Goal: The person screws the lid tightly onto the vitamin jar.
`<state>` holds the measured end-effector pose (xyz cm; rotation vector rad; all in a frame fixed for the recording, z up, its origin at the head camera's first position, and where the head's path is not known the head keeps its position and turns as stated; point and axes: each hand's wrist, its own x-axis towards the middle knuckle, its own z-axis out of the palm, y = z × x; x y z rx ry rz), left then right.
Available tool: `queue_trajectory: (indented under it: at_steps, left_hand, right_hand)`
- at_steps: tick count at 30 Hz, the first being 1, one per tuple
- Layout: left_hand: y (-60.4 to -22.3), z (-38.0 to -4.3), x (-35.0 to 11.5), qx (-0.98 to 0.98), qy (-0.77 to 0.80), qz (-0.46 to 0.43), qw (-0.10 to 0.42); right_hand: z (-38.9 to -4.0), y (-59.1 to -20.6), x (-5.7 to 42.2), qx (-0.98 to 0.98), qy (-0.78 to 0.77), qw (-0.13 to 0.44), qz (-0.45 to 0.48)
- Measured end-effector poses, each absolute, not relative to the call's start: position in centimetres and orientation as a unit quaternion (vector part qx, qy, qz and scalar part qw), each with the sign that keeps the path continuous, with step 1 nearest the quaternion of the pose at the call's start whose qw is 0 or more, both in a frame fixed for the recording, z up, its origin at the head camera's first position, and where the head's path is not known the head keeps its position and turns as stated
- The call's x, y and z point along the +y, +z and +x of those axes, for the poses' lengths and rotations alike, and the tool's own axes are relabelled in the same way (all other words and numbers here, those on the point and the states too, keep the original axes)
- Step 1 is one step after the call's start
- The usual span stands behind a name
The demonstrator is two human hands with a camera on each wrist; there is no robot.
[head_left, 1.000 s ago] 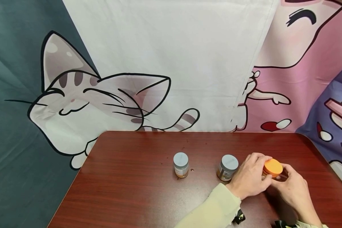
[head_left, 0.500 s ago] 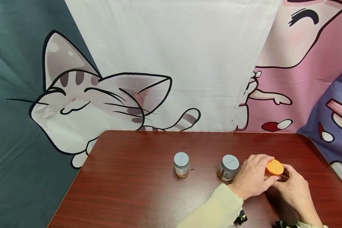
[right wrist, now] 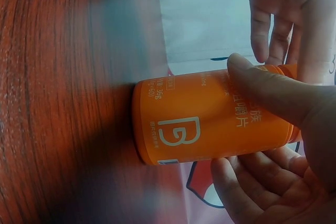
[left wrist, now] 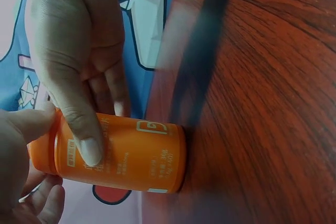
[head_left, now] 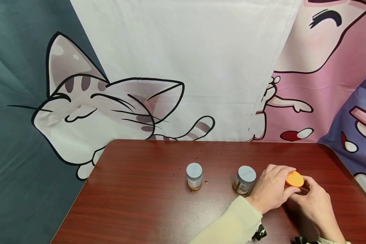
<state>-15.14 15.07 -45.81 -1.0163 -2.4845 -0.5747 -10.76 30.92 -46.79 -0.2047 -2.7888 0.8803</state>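
An orange supplement bottle (right wrist: 210, 119) stands upright at the right of the table, its base at the wood in both wrist views. Its printed side carries pale lettering and a large logo. My left hand (head_left: 271, 186) grips the orange cap (head_left: 294, 179) from the left, thumb on the near side and fingers behind. Lower down, my right hand (head_left: 315, 200) holds the body from the right, with the thumb (left wrist: 84, 135) along the label and the fingers round the other side. The head view leaves most of the body hidden behind both hands.
A wide jar with a grey lid (head_left: 244, 179) stands just left of my left hand. Farther left is a smaller grey-lidded jar (head_left: 194, 176), with small drops near it on the brown table (head_left: 140, 203). A printed cat curtain (head_left: 125, 108) hangs behind the table.
My left hand has shifted slightly right on the cap, its thumb now covering more of the cap's near side. My right hand keeps its place on the bottle, and both jars stay put.
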Motion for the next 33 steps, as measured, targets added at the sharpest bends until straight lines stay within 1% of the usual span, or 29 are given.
queue_trajectory:
  at_steps: [10,16,27,33]
  left_hand:
    - [-45.38,-14.95,15.03,-0.89,-0.189,-0.374,0.177]
    - [-45.52,-14.78,14.98,-0.894,-0.17,-0.376,0.176]
    - [-45.15,-14.75,15.2,-0.904,-0.139,-0.37,0.164]
    - [-44.91,-14.69,15.42,-0.907,-0.133,-0.37,0.15]
  right_hand:
    - [-10.81,-46.89,31.04,-0.947,0.293,0.116,-0.059]
    - [-10.63,-46.97,30.78,-0.944,0.3,0.123,-0.06]
    - [-10.62,-46.84,30.7,-0.945,0.299,0.117,-0.055]
    - [-10.51,-46.86,30.78,-0.947,0.295,0.117,-0.054]
